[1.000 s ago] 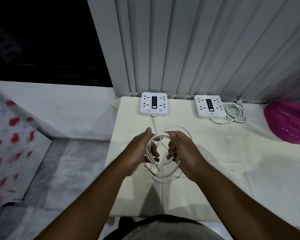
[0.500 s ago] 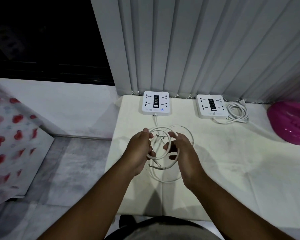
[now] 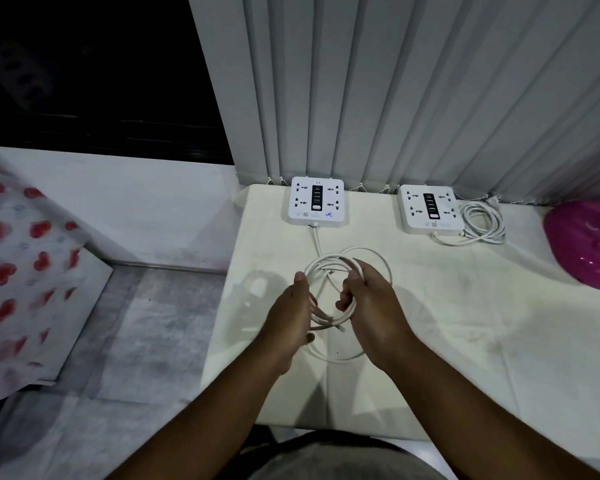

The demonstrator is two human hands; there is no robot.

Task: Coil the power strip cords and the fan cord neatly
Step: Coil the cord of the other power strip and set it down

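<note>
We see two hands holding loops of cord above a table.

Nearest to us, the left hand (image 3: 291,317) and the right hand (image 3: 371,306) are close together over the table with the cream cloth (image 3: 430,341). Both grip the long thin white cord (image 3: 328,264). The left hand wraps round one side of the loops, and the right hand's fingers curl round the other side. One loose loop lies on the cloth under the hands. The cord runs back to the white square power strip (image 3: 317,202) at the far edge of the table. To its right sits a second white square power strip (image 3: 429,209), with a coiled white cord (image 3: 482,223) just beside it. A shiny pink thing (image 3: 586,251) lies at the far right. Grey hanging blinds (image 3: 395,98) stand behind them all.
</note>
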